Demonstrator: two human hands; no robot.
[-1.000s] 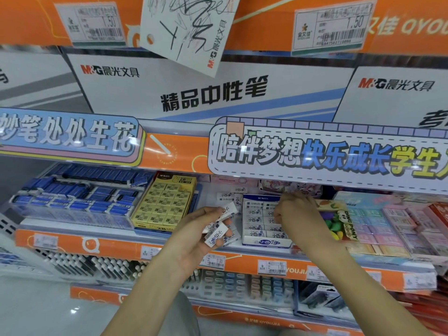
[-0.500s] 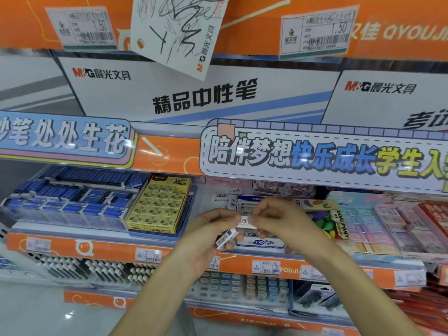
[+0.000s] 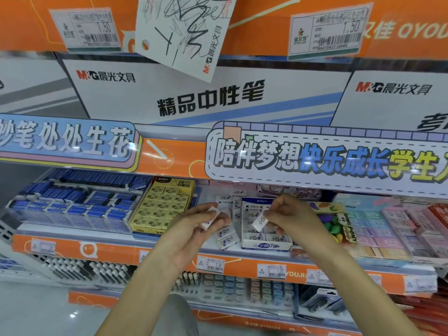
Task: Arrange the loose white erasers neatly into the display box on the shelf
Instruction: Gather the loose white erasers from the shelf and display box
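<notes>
A white and blue display box (image 3: 265, 244) of white erasers stands on the shelf, partly filled in rows. My right hand (image 3: 291, 215) hovers over the box and pinches one white eraser (image 3: 260, 222) at its fingertips. My left hand (image 3: 194, 229) is just left of the box, fingers curled around another white eraser (image 3: 210, 218). Several loose white erasers (image 3: 226, 236) lie on the shelf between my left hand and the box, and more (image 3: 228, 200) sit behind them.
A yellow box of 2B erasers (image 3: 162, 207) stands to the left, with blue erasers (image 3: 72, 202) beyond it. Colourful eraser packs (image 3: 344, 224) and pastel ones (image 3: 392, 229) lie right of the display box. A banner (image 3: 315, 161) overhangs the shelf closely.
My hands met in front of the box and the right hand took one eraser from the left. Now they have parted, and the right hand holds that eraser over the box.
</notes>
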